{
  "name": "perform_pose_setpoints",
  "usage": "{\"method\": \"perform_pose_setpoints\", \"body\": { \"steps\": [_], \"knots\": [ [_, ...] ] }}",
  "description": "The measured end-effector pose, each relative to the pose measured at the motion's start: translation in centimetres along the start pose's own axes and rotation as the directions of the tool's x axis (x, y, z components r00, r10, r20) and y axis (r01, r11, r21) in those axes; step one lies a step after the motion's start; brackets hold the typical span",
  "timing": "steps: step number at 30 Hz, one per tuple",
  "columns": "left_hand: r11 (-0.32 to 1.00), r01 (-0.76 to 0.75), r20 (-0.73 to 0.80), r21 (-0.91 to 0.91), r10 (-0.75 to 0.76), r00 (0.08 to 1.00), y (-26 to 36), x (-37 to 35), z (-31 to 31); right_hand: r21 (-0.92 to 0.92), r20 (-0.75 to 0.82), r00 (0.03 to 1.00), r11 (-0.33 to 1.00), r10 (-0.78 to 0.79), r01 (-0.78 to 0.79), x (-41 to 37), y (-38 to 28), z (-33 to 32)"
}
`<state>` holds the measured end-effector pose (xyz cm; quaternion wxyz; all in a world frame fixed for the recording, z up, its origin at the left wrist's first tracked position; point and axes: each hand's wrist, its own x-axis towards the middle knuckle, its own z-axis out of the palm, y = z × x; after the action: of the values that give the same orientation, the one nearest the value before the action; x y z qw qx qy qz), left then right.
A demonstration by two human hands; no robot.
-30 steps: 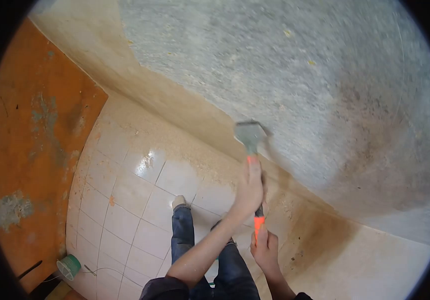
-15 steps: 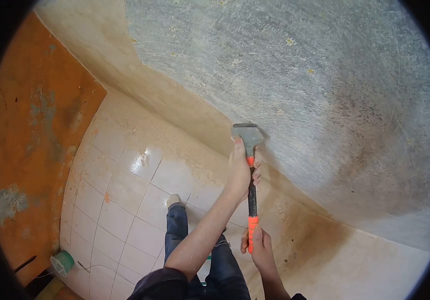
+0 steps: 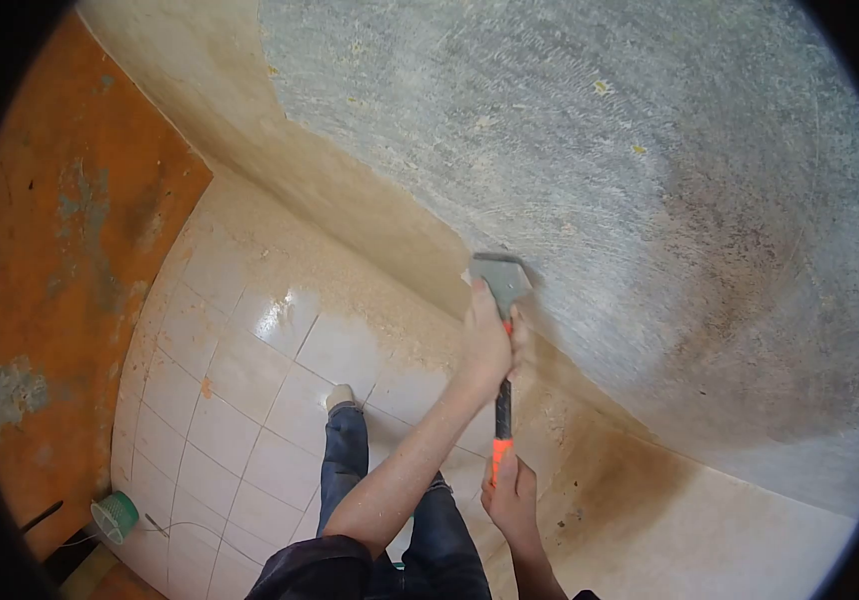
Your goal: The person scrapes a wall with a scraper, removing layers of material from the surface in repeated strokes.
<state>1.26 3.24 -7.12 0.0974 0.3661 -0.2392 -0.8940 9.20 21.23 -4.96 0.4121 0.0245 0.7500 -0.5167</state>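
Note:
A long-handled scraper (image 3: 504,405) with a grey head, a black shaft and an orange grip is held in both hands. Near its head, my left hand (image 3: 488,345) wraps round the shaft, the thumb pointing up along it. My right hand (image 3: 513,500) is closed round the orange grip at the lower end. The blade end is at the lower edge of the grey, scratched wall patch (image 3: 550,160), beside the beige band of wall; whether it touches cannot be made out. Parts of the shaft are hidden behind the left hand.
Pale floor tiles (image 3: 225,410) lie below, with tan dust (image 3: 330,275) along the wall's foot. An orange panel with worn patches (image 3: 40,240) stands at left. A green basket (image 3: 122,516) and a thin wire (image 3: 205,524) are at lower left. The wearer's legs (image 3: 348,440) stand between.
The scraper head has shifted slightly down and to the right and has turned a little. Both hands moved with it, still gripping the handle. The view has shifted slightly.

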Motion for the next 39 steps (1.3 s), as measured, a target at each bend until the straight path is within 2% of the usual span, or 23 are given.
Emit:
{"method": "perform_pose_setpoints", "body": {
  "steps": [1, 2, 3, 5, 7, 9, 11, 12, 13, 15, 19, 22, 24, 28, 31, 33, 35, 37, 38, 39],
  "knots": [
    [0.999, 0.037, -0.029, 0.030, -0.036, 0.999, -0.3, -0.1, 0.4, 0.006, 0.001, 1.000, 1.000, -0.005, 0.004, 0.1, 0.2, -0.3],
    [1.000, 0.004, 0.081, 0.026, -0.007, 0.997, -0.8, -0.3, 0.3, -0.033, 0.012, 0.999, 0.999, -0.035, 0.036, 0.1, 0.4, -0.9],
    [1.000, 0.007, 0.081, 0.028, -0.010, 0.997, 0.0, 0.1, 0.1, -0.072, 0.020, 0.998, 0.995, -0.062, 0.063, -0.1, 0.6, -1.3],
    [0.999, -0.040, -0.144, -0.017, 0.037, 0.989, 2.3, 1.5, -0.4, -0.068, 0.046, 0.997, 0.995, -0.069, 0.072, 1.4, -1.8, -0.1],
    [0.998, -0.049, -0.136, 0.031, 0.053, 0.989, 1.6, 1.5, -0.8, -0.058, 0.084, 0.994, 0.996, -0.069, 0.075, 1.4, -1.7, 0.4],
    [0.994, -0.066, -0.130, 0.083, 0.077, 0.989, 1.2, 0.9, -0.8, -0.010, 0.021, 0.996, 0.997, -0.082, 0.083, 0.3, 0.8, 0.4],
    [0.997, 0.048, 0.032, 0.055, -0.049, 0.998, 0.2, -0.4, 0.5, 0.031, 0.021, 0.999, 0.999, -0.029, 0.028, -0.8, -0.7, 0.1],
    [0.996, 0.075, -0.051, 0.050, -0.073, 0.996, 0.9, -0.3, 0.8, 0.069, 0.016, 0.999, 0.997, 0.031, -0.032, -1.2, -1.2, -0.1],
    [0.996, 0.075, -0.046, 0.046, -0.073, 0.996, 1.4, 0.1, 0.3, 0.065, 0.012, 1.000, 0.997, 0.028, -0.029, -0.7, -1.0, 0.1],
    [1.000, -0.012, 0.002, 0.007, 0.012, 1.000, 2.1, 0.5, -1.0, -0.054, 0.004, 0.995, 0.993, -0.104, 0.104, 0.5, -0.2, 0.9],
    [0.996, 0.081, -0.057, 0.038, -0.079, 0.995, 1.1, -0.1, 0.6, 0.024, -0.007, 0.999, 0.999, -0.038, 0.038, 0.1, 0.3, 0.2],
    [0.997, 0.054, -0.047, 0.050, -0.051, 0.998, 2.0, 0.1, -0.1, -0.019, 0.031, 0.995, 0.996, -0.092, 0.092, 0.3, -0.5, 0.2],
    [0.998, 0.019, -0.054, 0.066, -0.016, 0.998, 2.2, 0.2, -0.4, 0.005, 0.027, 0.998, 0.998, -0.063, 0.063, 0.4, -0.7, 1.1],
    [0.996, 0.051, -0.093, 0.068, -0.045, 0.995, 1.6, -0.4, 1.1, 0.045, 0.000, 0.999, 0.998, -0.044, 0.044, -0.1, -0.1, -0.4],
    [0.992, 0.118, -0.157, 0.033, -0.112, 0.981, 2.2, 0.4, 0.6, -0.002, 0.010, 0.996, 0.996, -0.085, 0.085, 0.4, -0.4, -0.3],
    [0.998, -0.032, -0.053, 0.054, 0.035, 0.998, 2.5, 0.5, -0.4, -0.033, 0.014, 0.997, 0.997, -0.071, 0.072, 0.7, -1.0, 0.6],
    [0.997, -0.026, -0.076, 0.072, 0.031, 0.997, 2.0, 0.1, 0.4, -0.031, 0.006, 0.998, 0.998, -0.060, 0.060, -0.1, -0.8, -0.6],
    [0.998, 0.061, -0.070, 0.012, -0.060, 0.996, 2.0, -0.8, 1.4, -0.041, -0.013, 0.999, 0.998, -0.048, 0.048, -0.1, -1.3, -0.8],
    [0.998, 0.050, -0.130, 0.033, -0.045, 0.990, 1.6, 0.6, 0.6, -0.085, -0.009, 0.996, 0.992, -0.093, 0.092, 0.4, -1.8, -0.5],
    [0.998, 0.050, -0.125, 0.031, -0.046, 0.991, 2.2, 0.8, 0.3, -0.130, 0.000, 0.990, 0.982, -0.139, 0.138, 0.8, -2.1, -0.2]
  ]
}}
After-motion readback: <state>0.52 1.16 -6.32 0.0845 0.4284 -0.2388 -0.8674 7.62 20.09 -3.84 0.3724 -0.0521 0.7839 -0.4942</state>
